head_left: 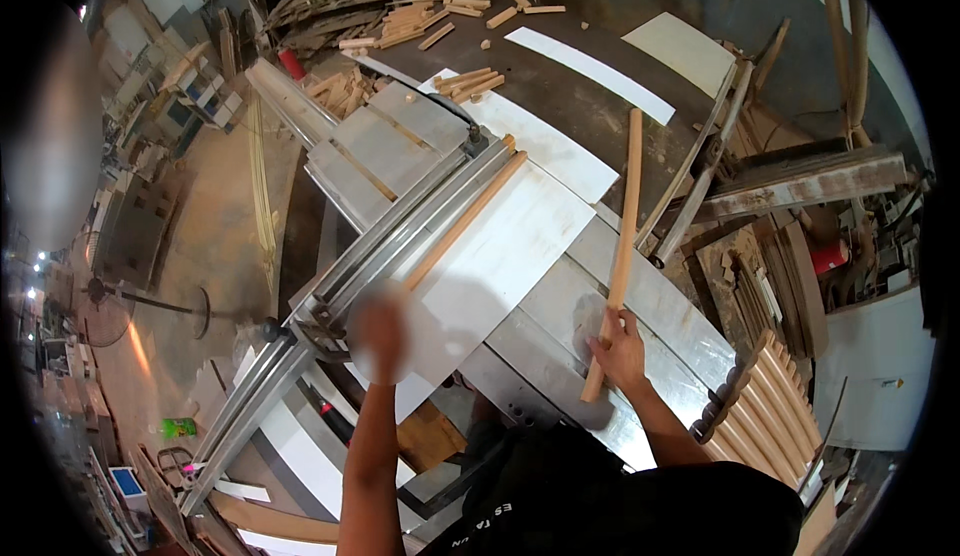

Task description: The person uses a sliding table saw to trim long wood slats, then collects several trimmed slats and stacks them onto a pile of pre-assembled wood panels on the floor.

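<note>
My right hand is closed round the lower part of a long round wooden rod, which slants away across the metal table. A second wooden rod lies along the metal fence on a white board. At that rod's near end is my left hand; a blur covers its fingers, so its grip does not show. To the right of my right hand, several similar rods are stacked side by side at the table's edge.
Short wooden offcuts lie scattered on the dark far tabletop, with a white strip near them. A sliding metal table stands left of the fence. Metal rollers and a frame stand at the right. A fan is far left.
</note>
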Demonstrator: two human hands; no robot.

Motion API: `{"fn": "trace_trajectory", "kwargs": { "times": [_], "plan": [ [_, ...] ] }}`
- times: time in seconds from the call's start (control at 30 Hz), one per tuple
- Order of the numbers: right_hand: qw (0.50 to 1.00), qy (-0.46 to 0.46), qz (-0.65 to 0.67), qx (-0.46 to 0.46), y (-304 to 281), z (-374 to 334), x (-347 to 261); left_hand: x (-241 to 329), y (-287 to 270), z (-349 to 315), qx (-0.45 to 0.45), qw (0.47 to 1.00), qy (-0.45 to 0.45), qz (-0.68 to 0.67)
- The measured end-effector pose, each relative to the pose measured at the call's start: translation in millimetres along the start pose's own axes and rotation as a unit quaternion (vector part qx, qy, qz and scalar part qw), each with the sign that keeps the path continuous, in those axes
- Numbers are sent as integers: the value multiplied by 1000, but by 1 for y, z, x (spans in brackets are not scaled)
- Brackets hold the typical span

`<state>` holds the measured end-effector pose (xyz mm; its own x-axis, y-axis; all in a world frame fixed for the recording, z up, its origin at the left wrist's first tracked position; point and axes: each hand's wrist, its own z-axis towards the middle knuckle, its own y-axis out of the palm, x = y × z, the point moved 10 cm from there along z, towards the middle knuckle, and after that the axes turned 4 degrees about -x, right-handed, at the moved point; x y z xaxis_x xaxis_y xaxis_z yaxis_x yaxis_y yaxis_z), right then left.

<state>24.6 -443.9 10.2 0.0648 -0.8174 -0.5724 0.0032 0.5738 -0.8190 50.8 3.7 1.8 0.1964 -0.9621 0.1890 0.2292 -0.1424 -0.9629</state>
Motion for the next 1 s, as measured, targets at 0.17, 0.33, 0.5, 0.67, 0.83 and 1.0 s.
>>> {"fn": "trace_trajectory", "kwargs": {
  "times": [0.17,0.33,0.5,0.67,0.83,1.0],
  "plan": [
    [981,193,-21,-1,-2,2,26,39,15,-52,-1,997,70,-41],
    [974,225,-26,-28,0,-6,66,115,2,-104,-11,991,82,-105],
    [983,170,73,-1,-22,9,51,159,12,-143,-109,980,82,-144],
    [932,135,336,-27,0,47,-25,184,-42,-128,-141,894,-2,-426],
    [946,55,312,-65,94,94,-110,181,1,-63,-220,921,20,-320],
    [952,91,289,-45,111,130,-100,171,26,-42,-167,969,47,-176]
  ]
}}
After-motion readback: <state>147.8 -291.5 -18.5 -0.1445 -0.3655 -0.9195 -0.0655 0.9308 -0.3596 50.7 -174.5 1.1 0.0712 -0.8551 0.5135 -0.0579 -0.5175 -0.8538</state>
